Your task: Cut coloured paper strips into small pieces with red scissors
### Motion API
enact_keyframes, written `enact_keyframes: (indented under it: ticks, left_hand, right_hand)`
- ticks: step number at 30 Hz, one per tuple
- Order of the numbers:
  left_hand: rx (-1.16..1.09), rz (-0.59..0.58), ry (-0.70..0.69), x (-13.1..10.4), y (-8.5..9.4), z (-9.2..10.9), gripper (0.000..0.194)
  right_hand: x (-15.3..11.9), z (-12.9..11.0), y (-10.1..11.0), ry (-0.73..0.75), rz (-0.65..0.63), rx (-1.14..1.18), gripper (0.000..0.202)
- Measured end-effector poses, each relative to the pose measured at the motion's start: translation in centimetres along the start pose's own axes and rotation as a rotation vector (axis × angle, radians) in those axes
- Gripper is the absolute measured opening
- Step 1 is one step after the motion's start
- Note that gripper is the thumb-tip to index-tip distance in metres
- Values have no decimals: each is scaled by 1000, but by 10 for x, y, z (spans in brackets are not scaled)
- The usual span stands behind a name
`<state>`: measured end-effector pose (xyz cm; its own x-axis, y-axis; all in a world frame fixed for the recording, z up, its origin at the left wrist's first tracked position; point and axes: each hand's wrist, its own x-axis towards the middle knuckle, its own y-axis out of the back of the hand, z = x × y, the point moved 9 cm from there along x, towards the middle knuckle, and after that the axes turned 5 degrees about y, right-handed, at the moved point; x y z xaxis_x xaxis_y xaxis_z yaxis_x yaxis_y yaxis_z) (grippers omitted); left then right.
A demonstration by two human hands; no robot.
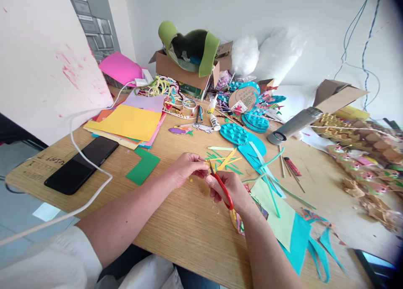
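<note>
With the right hand (231,190) in a closed grip on the red scissors (226,192) above the bench (189,226) and the left hand (189,170) pinching a small yellow piece (208,164), snip short, angling away from the fingers.

You get bright, diffuse light; sheen on metal flask (297,123); tabletop (189,226) paler toward right; right corners dark, edges stretched.

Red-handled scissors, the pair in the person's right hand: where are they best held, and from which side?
Probably by the red handle, coming from the near right, as the right hand does. The handle lies toward the wearer, while the dark blades point away, close to the left hand, so that end seems best avoided.
</note>
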<state>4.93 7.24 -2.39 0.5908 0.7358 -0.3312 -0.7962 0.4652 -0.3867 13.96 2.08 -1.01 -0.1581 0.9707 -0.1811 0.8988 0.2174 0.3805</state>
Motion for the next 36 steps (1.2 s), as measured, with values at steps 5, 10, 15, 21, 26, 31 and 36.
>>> enact_keyframes:
  ticks: [5, 10, 15, 21, 26, 31, 36]
  left_hand:
    - [13, 0, 2, -1, 0, 1, 15]
    - [-5, -8, -2, -1, 0, 1, 15]
    - [1, -22, 7, -1, -2, 0, 17]
    - [9, 7, -8, -1, 0, 1, 17]
    - [13, -4, -7, -2, -2, 2, 17]
    - [15, -1, -4, -2, 0, 1, 15]
    - [-11, -18, -24, -1, 0, 2, 14]
  right_hand:
    - [0, -2, 0, -12, -6, -13, 45]
    - [1, -2, 0, -17, 0, -21, 46]
    - [1, 0, 0, -18, 12, -7, 46]
    - [0, -1, 0, 7, 5, 9, 45]
    - [1, -2, -1, 11, 1, 9, 44]
    - [1, -2, -1, -1, -2, -7, 45]
    - [0, -1, 0, -17, 6, -11, 46]
